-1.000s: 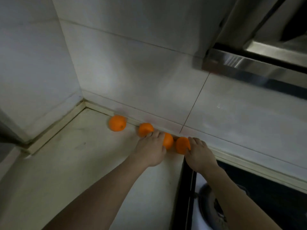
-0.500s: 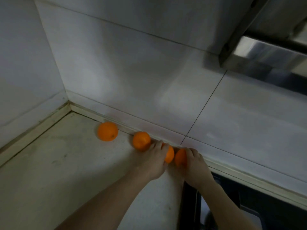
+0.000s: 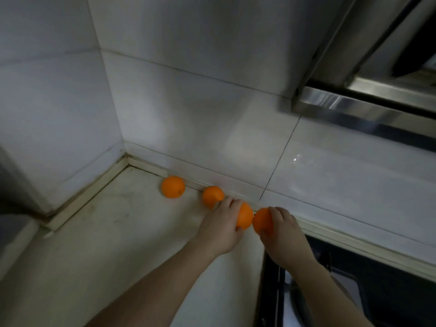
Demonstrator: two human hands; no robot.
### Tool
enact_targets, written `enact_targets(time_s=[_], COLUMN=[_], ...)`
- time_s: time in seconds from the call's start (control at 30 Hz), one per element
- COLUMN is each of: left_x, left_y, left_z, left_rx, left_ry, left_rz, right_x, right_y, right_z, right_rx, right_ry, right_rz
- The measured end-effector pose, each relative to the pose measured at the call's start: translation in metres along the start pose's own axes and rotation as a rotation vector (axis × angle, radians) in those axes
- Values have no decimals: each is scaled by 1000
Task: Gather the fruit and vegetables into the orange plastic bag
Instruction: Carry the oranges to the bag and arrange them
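Note:
Several oranges lie in a row along the back wall of a pale countertop (image 3: 99, 244). My left hand (image 3: 220, 226) is closed around one orange (image 3: 245, 215), lifted a little off the counter. My right hand (image 3: 282, 228) grips another orange (image 3: 262, 219) right beside it. Two more oranges rest on the counter to the left: one (image 3: 212, 195) just beyond my left fingers, one (image 3: 173, 186) nearer the corner. No orange bag is in view.
White tiled walls (image 3: 188, 114) meet in a corner at the left. A steel range hood (image 3: 358, 107) hangs at the upper right. A black stove top (image 3: 377, 291) with a pot lies at the lower right, next to the counter.
Both hands have closed fully around their oranges and raised them slightly from the wall edge. The camera view has shifted; the two left oranges stay where they were.

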State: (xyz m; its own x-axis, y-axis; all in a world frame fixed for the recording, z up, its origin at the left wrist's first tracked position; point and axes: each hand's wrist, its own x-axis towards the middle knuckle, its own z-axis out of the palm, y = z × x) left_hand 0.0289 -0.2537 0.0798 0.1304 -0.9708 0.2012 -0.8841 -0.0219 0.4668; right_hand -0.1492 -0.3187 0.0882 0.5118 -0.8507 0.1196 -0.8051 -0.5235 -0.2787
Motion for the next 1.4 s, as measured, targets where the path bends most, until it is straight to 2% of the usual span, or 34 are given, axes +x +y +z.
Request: enact_targets(time_s=[0.4, 0.8, 1.1, 1.4], left_x=[-169, -307, -330, -325], left_y=[84, 158, 216, 331], left_z=[-111, -164, -161, -121], left_rx=[-27, -179, -174, -225], left_ry=[162, 177, 131, 103], left_rz=[24, 94, 162, 246], right_x=[-182, -347, -410, -481], right_y=[-92, -139, -113, -15], right_z=[-109, -183, -212, -262], right_rx=[54, 54, 40, 44], right_ry=[198, 324, 380, 441], right_rz=[-19, 46, 127, 232])
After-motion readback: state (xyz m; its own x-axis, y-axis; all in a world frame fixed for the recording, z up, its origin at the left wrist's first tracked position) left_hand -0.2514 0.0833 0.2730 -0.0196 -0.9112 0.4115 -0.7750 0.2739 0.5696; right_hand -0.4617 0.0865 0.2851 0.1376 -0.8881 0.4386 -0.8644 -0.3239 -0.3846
